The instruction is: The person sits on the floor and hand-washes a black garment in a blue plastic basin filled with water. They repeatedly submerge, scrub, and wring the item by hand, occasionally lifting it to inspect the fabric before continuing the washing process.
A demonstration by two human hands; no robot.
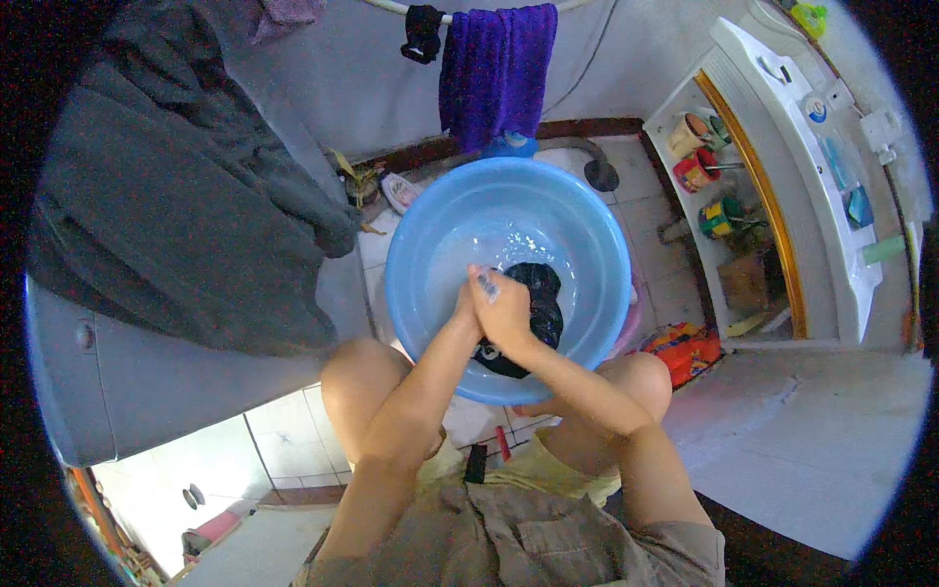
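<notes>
Over a round blue plastic basin (429, 213), my two hands are brought together. My right hand (506, 304) is curled in front, with a small pale, shiny item bearing dark marks (486, 286) showing at its fingers; it looks like a packet, but its exact kind is unclear. My left hand (467, 304) presses against it from the left, its fingers mostly hidden. Beneath and beside the hands, a bunched black cloth item (544, 315) lies in the shallow water (462, 249). Part of the cloth is covered by my right hand and wrist.
A purple towel (499, 73) hangs from a rail beyond the basin. Dark grey cloth (183, 205) drapes over a grey surface at left. A white shelf unit (796, 147) with cups stands right. My knees flank the basin; a red patterned bag (682, 352) lies right.
</notes>
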